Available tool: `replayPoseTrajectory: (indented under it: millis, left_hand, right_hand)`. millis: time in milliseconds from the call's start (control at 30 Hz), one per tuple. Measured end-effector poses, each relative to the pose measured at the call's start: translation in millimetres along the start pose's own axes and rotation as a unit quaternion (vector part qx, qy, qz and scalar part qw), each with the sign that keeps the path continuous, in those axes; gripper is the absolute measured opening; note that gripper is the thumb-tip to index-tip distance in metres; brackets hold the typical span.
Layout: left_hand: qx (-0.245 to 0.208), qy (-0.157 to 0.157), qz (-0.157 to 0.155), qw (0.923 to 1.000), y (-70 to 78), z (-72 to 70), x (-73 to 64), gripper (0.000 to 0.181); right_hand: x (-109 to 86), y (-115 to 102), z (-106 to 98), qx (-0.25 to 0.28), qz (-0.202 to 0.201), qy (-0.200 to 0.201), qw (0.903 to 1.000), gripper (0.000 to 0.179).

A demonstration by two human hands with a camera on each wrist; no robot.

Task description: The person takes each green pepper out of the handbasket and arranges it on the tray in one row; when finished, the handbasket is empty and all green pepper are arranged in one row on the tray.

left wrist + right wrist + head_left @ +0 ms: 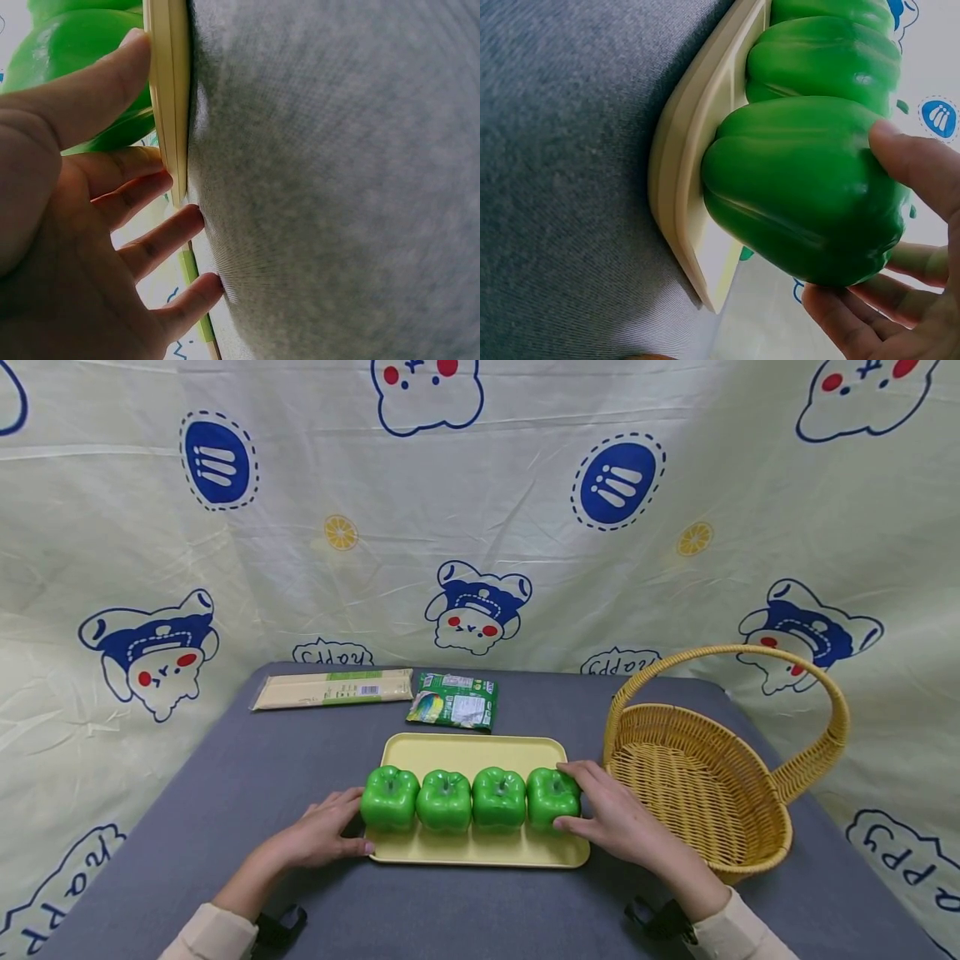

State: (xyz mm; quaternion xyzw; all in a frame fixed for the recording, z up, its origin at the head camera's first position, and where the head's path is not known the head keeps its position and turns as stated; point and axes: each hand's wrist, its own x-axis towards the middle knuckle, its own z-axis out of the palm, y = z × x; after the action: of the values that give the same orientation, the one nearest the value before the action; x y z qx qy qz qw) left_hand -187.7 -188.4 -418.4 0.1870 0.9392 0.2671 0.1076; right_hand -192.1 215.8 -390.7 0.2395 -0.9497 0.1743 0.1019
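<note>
Several green bell peppers stand in a row on a pale yellow tray [480, 852], stems up. My right hand [618, 814] holds the rightmost bell pepper [549, 799] between thumb and fingers; in the right wrist view this pepper [795, 180] sits at the tray's end, its base by the rim. At the other end, my left hand [318, 832] is beside the leftmost bell pepper [389, 800]. The left wrist view shows its thumb [112, 82] at the tray rim [169, 90] and its fingers spread, fairly straight, by the tray's edge and the tablecloth.
A wicker basket [675, 727] with a tall arched handle stands right of the tray, close to my right forearm. Behind the tray lie a green packet [453, 702] and a long flat beige package [330, 689]. A printed curtain [525, 485] hangs behind the grey-covered table [217, 802].
</note>
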Motion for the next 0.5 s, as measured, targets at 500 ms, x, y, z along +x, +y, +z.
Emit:
replayPoseTrajectory:
  millis: [500]
  left_hand:
    - [0.004,0.001,0.006,1.0,-0.2,-0.5,1.1,0.077]
  right_hand:
    - [-3.7,0.9,-5.8,0.016,-0.017,0.041,0.9989,0.071]
